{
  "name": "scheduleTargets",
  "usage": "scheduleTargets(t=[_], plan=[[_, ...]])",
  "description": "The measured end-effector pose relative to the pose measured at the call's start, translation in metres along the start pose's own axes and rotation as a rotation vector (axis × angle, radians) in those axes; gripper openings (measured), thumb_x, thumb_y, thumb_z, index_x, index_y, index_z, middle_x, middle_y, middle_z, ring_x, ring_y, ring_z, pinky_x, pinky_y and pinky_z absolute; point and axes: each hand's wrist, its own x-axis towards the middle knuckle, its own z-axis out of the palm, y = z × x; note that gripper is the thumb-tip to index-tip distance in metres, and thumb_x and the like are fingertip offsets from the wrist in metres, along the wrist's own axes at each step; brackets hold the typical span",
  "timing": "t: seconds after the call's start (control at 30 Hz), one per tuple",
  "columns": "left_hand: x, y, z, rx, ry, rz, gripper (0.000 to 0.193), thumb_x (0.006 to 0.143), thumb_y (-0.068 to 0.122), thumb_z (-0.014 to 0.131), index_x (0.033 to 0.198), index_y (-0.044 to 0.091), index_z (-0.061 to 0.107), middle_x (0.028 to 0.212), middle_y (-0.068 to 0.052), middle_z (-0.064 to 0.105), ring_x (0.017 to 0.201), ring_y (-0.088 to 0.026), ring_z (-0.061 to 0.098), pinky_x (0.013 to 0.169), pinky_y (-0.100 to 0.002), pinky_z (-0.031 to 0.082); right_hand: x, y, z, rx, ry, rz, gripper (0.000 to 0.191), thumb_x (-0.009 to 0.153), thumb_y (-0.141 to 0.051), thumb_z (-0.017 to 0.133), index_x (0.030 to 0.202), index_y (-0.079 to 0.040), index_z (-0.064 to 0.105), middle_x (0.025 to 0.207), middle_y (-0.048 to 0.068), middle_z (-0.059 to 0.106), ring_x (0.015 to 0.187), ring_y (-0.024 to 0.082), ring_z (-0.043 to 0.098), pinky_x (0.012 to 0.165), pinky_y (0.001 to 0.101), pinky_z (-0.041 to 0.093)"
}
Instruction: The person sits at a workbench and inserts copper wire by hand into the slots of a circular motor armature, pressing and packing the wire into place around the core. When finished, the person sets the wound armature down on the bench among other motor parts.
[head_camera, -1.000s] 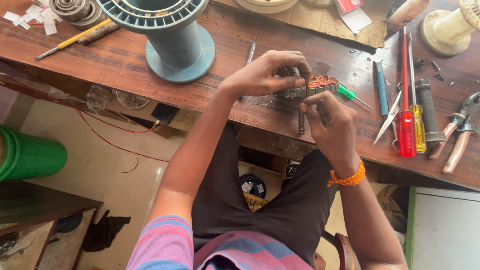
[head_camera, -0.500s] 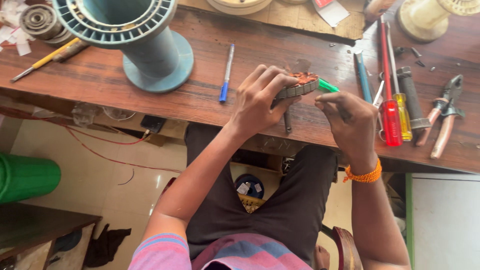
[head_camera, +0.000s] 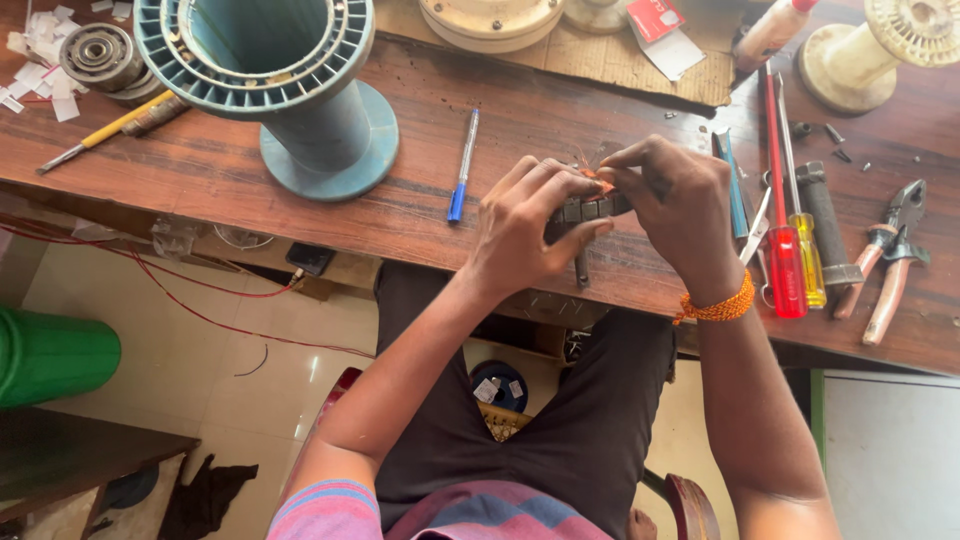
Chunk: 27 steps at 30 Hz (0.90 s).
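Both of my hands are together over the front of a wooden workbench. My left hand grips a small grey slotted metal core with copper wire from the left and below. My right hand pinches the top of the same core, at the copper strands, and wears an orange thread band at the wrist. Most of the core is hidden by my fingers. A dark rod sticks out below it.
A large teal plastic spool stands at the left. A blue pen lies beside my left hand. Red and yellow screwdrivers, scissors, pliers and a cream spool lie at the right. A green bin stands on the floor.
The view has shifted, so the bench sits further right in frame. My right hand has moved up onto the top of the core, closing in beside my left hand.
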Motion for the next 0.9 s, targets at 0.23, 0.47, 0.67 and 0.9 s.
scheduleTargets(t=[0.23, 0.47, 0.67, 0.9], plan=[[0.026, -0.018, 0.006, -0.434, -0.16, -0.368, 0.044, 0.087, 0.033, 0.073, 0.124, 0.01, 0.066, 0.107, -0.003, 0.072, 0.094, -0.014, 0.071, 0.079, -0.032, 0.058, 0.007, 0.014, 0.005, -0.065, 0.033, 0.01, 0.022, 0.094, -0.014, 0.092, 0.095, -0.004, 0.073, 0.07, 0.005, 0.062, 0.061, 0.01, 0.055, 0.059, 0.0278, 0.042], [0.041, -0.049, -0.012, -0.762, -0.54, -0.381, 0.024, 0.097, 0.022, 0.074, 0.112, 0.004, 0.069, 0.097, -0.005, 0.068, 0.092, -0.014, 0.064, 0.083, -0.033, 0.053, 0.002, -0.017, -0.006, -0.029, -0.048, 0.021, 0.018, 0.095, -0.013, 0.088, 0.098, -0.005, 0.071, 0.073, 0.001, 0.065, 0.063, 0.006, 0.058, 0.058, 0.0263, 0.042], [0.042, -0.064, -0.028, -0.67, -0.615, -0.112, 0.02, 0.099, 0.016, 0.071, 0.113, 0.003, 0.067, 0.105, -0.003, 0.07, 0.101, -0.014, 0.065, 0.091, -0.032, 0.055, -0.033, -0.044, 0.0, -0.047, -0.069, 0.09, 0.015, 0.093, -0.01, 0.084, 0.099, -0.004, 0.072, 0.066, 0.004, 0.056, 0.057, 0.009, 0.047, 0.056, 0.0295, 0.038], [0.045, -0.038, -0.033, -0.558, -0.482, 0.016, 0.036, 0.093, 0.025, 0.08, 0.118, 0.005, 0.065, 0.114, -0.005, 0.067, 0.109, -0.017, 0.067, 0.093, -0.034, 0.057, -0.068, -0.03, 0.032, 0.043, -0.026, 0.254, 0.011, 0.093, -0.003, 0.079, 0.094, -0.001, 0.068, 0.063, 0.005, 0.059, 0.053, 0.009, 0.049, 0.054, 0.0295, 0.04]])
